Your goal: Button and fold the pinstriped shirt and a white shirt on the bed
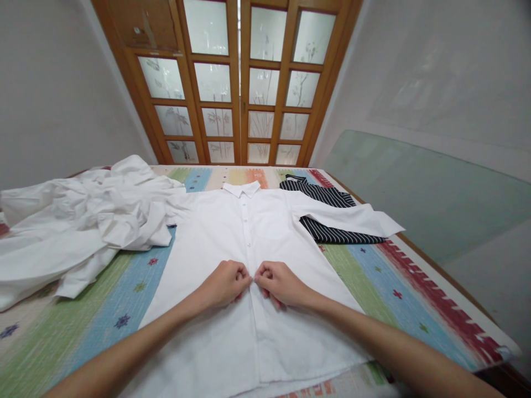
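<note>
A white button-up shirt [207,232] lies face up and spread out, its collar [241,189] pointing away from me. Several small buttons run down the front placket, and the upper part looks fastened. My left hand [228,282] pinches the left edge of the placket about midway down. Just across from it, my right hand [280,283] pinches the other edge, fingertips nearly meeting the left ones. Whatever button sits between the fingers is hidden. One sleeve [352,218] stretches out to the right.
A heap of crumpled white clothes [112,210] lies at left, touching the shirt's other sleeve. Under the right sleeve is a folded black-and-white striped garment [323,193]. A striped, patterned cloth [124,298] covers the table. Beyond stand wooden glass-paned doors [240,83]; a pale glass panel [415,188] leans at right.
</note>
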Motion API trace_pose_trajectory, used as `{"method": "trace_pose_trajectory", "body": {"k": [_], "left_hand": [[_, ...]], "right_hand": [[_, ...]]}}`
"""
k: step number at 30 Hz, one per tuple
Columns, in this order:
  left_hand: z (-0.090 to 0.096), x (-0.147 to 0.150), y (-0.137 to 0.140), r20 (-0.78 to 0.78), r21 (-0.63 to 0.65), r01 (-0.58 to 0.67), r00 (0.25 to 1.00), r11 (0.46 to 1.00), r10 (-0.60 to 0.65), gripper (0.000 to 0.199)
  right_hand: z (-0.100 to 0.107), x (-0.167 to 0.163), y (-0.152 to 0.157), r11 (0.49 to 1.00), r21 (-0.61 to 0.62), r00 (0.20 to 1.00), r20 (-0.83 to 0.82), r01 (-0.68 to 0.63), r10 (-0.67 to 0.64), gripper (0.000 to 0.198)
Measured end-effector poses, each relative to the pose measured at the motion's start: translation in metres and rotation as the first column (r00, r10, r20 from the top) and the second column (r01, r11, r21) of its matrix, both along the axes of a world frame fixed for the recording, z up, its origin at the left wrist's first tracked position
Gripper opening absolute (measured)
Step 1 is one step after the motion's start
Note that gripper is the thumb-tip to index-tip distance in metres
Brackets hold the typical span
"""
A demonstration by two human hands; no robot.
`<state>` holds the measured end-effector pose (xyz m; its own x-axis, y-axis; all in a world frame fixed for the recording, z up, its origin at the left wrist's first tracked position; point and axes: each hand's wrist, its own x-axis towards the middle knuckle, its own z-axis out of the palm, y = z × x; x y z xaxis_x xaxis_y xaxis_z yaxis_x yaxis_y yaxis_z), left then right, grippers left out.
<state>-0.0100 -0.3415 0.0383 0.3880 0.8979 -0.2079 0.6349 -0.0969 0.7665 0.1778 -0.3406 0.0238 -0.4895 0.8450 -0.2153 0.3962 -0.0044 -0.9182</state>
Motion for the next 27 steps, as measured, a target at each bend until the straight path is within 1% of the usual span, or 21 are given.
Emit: {"method": "trace_pose_trajectory", "body": {"k": [2, 4, 6, 8, 10, 13, 17, 19, 21, 23, 24, 27], "left_hand": [[0.002, 0.001, 0.000, -0.018, -0.016, -0.009, 1.000, 1.000, 0.008, 0.029], [0.002, 0.001, 0.000, -0.044, -0.005, -0.021, 0.999, 1.000, 0.021, 0.026], [0.002, 0.000, 0.000, -0.065, 0.027, -0.030, 0.997, 0.999, 0.031, 0.023], [0.001, -0.001, 0.000, -0.069, 0.053, -0.035, 0.997, 0.998, 0.039, 0.022], [0.001, -0.002, -0.001, -0.057, 0.063, -0.040, 0.997, 0.997, 0.044, 0.021], [0.001, -0.004, -0.003, -0.032, 0.083, -0.045, 0.998, 0.996, 0.047, 0.021], [0.000, -0.005, -0.004, -0.031, 0.182, -0.055, 0.998, 0.982, 0.062, 0.018], [-0.001, -0.005, -0.005, -0.038, 0.224, -0.029, 0.999, 0.974, 0.038, 0.019], [-0.001, -0.004, -0.005, -0.057, 0.250, 0.025, 0.998, 0.968, -0.011, 0.021], [-0.001, -0.005, -0.006, -0.098, 0.281, 0.067, 0.994, 0.957, -0.041, 0.023], [0.000, -0.005, -0.005, -0.124, 0.301, 0.076, 0.991, 0.951, -0.040, 0.023], [0.003, -0.008, -0.002, -0.189, 0.383, 0.081, 0.982, 0.920, -0.008, 0.022]], "right_hand": [[0.003, -0.001, -0.001, 1.000, 0.018, 1.000, 0.026, -0.004, 0.004, 0.010], [0.007, -0.001, -0.001, 0.998, 0.059, 0.998, 0.070, -0.014, 0.010, 0.010], [0.011, -0.001, 0.000, 0.989, 0.144, 0.991, 0.130, -0.028, 0.010, 0.010], [0.014, -0.001, 0.000, 0.970, 0.241, 0.983, 0.183, -0.041, -0.004, 0.011], [0.015, -0.001, 0.001, 0.952, 0.301, 0.977, 0.214, -0.051, -0.015, 0.011], [0.013, -0.001, 0.000, 0.935, 0.348, 0.966, 0.257, -0.071, -0.022, 0.012], [0.010, -0.001, -0.001, 0.891, 0.439, 0.942, 0.333, -0.112, -0.046, 0.010], [0.011, -0.001, -0.002, 0.879, 0.454, 0.926, 0.376, -0.142, -0.045, 0.015], [0.012, -0.002, -0.002, 0.870, 0.460, 0.902, 0.429, -0.178, -0.043, 0.017], [0.014, -0.003, -0.003, 0.840, 0.487, 0.869, 0.493, -0.238, -0.039, 0.017], [0.014, -0.003, -0.004, 0.815, 0.504, 0.846, 0.532, -0.288, -0.030, 0.018], [0.012, -0.005, -0.009, 0.708, 0.535, 0.751, 0.660, -0.462, -0.008, 0.025]]}}
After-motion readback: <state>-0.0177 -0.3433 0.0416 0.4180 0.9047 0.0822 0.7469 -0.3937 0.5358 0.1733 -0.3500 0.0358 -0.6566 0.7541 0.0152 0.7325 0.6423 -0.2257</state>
